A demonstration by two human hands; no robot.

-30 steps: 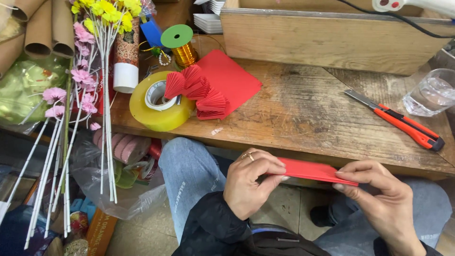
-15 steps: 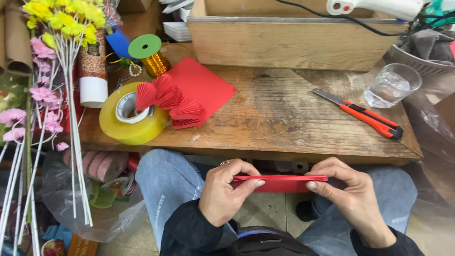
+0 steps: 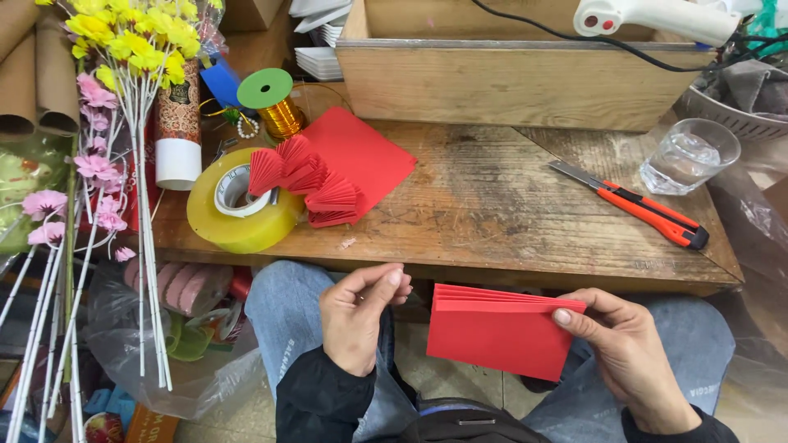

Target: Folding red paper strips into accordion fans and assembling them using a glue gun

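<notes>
My right hand (image 3: 628, 353) pinches the right edge of a folded red paper (image 3: 497, 332), which hangs flat over my lap below the wooden table (image 3: 509, 205). My left hand (image 3: 357, 316) is off the paper, a short gap to its left, fingers loosely apart and holding nothing. On the table lie pleated red paper fans (image 3: 308, 184) on top of a flat red sheet (image 3: 361, 156), next to a big yellow tape roll (image 3: 238, 209).
An orange utility knife (image 3: 644, 205) and a glass of water (image 3: 689, 156) sit at the table's right. A wooden crate (image 3: 509, 74) stands behind, with a white glue gun (image 3: 657, 16) on it. Gold wire spool (image 3: 275, 102), artificial flowers (image 3: 123, 57) and cardboard tubes (image 3: 37, 74) crowd the left.
My left hand has let go of the red paper and drawn left. The paper, earlier held edge-on between both hands, now hangs broadside from my right hand alone.
</notes>
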